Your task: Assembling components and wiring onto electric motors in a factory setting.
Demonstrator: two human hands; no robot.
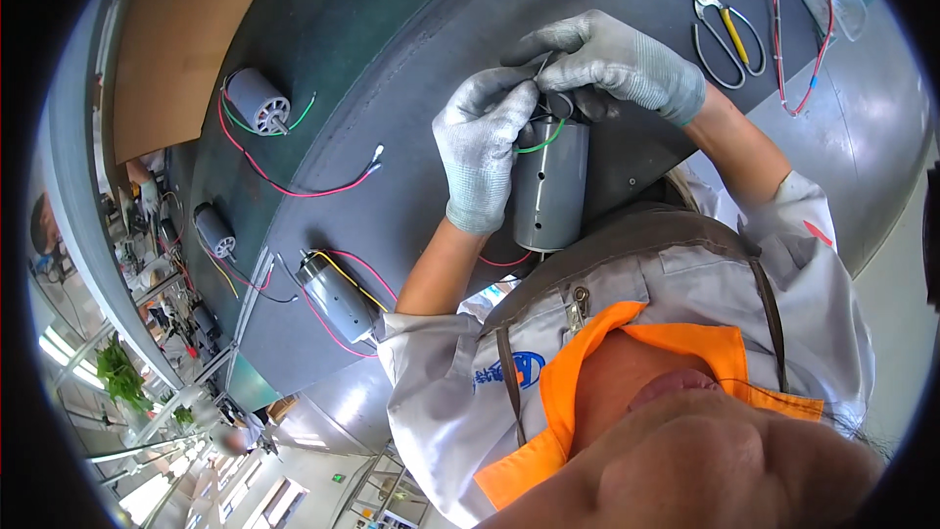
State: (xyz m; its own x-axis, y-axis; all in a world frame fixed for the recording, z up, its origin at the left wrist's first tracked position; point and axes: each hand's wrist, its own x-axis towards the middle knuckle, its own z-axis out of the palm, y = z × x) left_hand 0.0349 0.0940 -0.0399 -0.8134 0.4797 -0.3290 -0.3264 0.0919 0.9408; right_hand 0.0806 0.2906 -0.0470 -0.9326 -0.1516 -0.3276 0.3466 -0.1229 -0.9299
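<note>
A grey cylindrical electric motor [550,191] stands on the dark table close to my body, its wire end facing my hands. A green wire [544,142] curves across that end, and a dark loop [559,105] sits just above it. My left hand [483,142], in a grey-white glove, is closed, thumb and fingers pinched together. Its fingertips meet those of my right hand [627,67], gloved alike and also pinching. Between them a thin wire-like strand [542,65] pokes up; its exact kind is hard to make out. Fingers hide part of the motor's end.
Scissors [723,24] with a yellow-marked handle lie at the far right, beside red and blue wires [780,59]. Motors with loose wires lie leftward: one far [257,101], one farther left [214,231], one near [336,292]. Brown cardboard [181,39] and a co-worker's gloved hand [149,196] are beyond.
</note>
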